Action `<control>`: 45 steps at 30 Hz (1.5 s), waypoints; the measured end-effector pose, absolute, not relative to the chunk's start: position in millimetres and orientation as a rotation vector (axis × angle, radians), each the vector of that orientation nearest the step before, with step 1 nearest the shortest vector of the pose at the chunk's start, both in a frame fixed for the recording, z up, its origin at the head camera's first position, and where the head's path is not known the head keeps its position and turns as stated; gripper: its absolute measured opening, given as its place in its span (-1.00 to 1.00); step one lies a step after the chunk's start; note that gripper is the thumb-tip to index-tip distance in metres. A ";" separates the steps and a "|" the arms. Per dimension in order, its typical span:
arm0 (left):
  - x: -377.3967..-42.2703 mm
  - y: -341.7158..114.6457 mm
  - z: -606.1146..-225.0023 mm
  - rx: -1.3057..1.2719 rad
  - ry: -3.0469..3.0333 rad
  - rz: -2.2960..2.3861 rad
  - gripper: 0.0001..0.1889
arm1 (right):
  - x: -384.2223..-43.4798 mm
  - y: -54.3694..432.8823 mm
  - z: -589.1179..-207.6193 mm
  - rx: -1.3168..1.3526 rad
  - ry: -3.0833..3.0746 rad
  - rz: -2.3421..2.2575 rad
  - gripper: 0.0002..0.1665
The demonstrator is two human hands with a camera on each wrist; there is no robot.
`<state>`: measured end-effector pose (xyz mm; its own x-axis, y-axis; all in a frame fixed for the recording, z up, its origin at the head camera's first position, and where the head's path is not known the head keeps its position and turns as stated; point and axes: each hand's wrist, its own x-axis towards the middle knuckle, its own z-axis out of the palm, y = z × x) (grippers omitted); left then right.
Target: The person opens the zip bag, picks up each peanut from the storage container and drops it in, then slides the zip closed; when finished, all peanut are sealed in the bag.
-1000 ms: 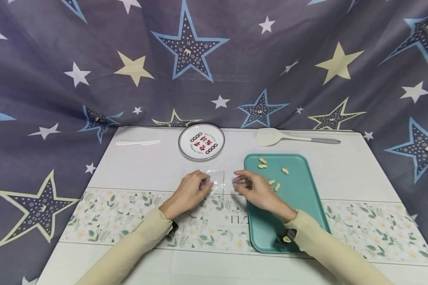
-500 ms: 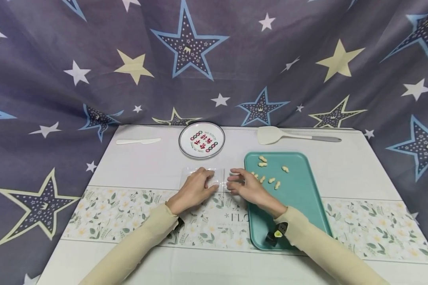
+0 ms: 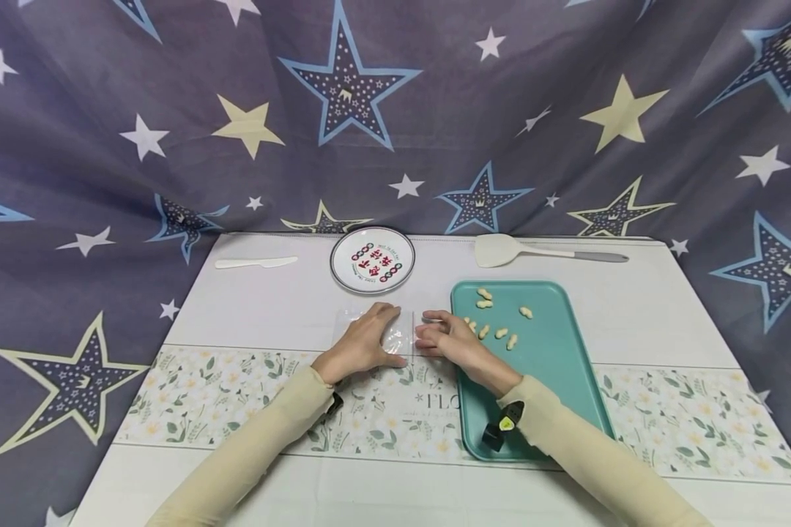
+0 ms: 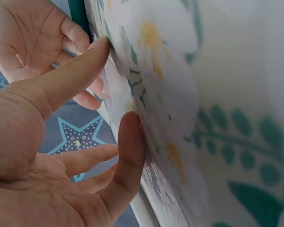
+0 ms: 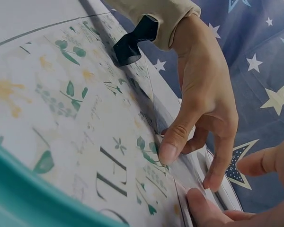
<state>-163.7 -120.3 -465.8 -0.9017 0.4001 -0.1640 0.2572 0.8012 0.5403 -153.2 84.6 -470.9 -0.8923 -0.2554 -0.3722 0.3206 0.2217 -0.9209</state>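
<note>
A clear plastic bag [image 3: 402, 331] with a thin reddish line along its right edge lies flat on the table. My left hand [image 3: 361, 342] spreads over it, thumb toward me and fingers toward the plate, fingertips right at the film. In the right wrist view the left hand [image 5: 206, 90] arches, its thumb tip low on the surface. At the bag's right edge is my right hand [image 3: 455, 342], fingers loosely bent and apart, with nothing visible between them. The left wrist view shows the right hand's palm [image 4: 33, 38] beyond the left thumb.
Several peanuts [image 3: 502, 333] lie on a teal tray [image 3: 547, 380] under my right forearm. Behind the bag stands a round plate [image 3: 343, 267] with red lettering. A white plastic knife [image 3: 255, 263] is at back left, a spatula [image 3: 497, 251] at back right. A starry curtain [image 3: 395, 168] hangs behind.
My left hand has shifted slightly right over the bag, its thumb and fingers spreading wider. My right hand has moved a little left toward the bag's edge, uncovering more peanuts.
</note>
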 end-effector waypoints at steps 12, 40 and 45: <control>-167.8 -120.7 -467.5 0.540 2.728 0.735 0.14 | -160.8 78.7 -472.2 0.151 2.010 -1.727 -0.40; -161.8 -122.9 -465.9 0.596 2.735 0.789 0.04 | -173.2 68.7 -475.4 0.061 2.233 -1.573 -0.80; -158.9 -124.7 -465.3 0.607 2.725 0.865 -0.10 | -173.0 70.4 -476.6 0.027 2.231 -1.620 -0.79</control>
<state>-158.9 -124.7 -465.3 -0.8909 0.4470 -0.0808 0.3187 0.7417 0.5902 -173.0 70.4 -476.6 -0.9267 -0.2054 -0.3146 0.2356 0.3346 -0.9124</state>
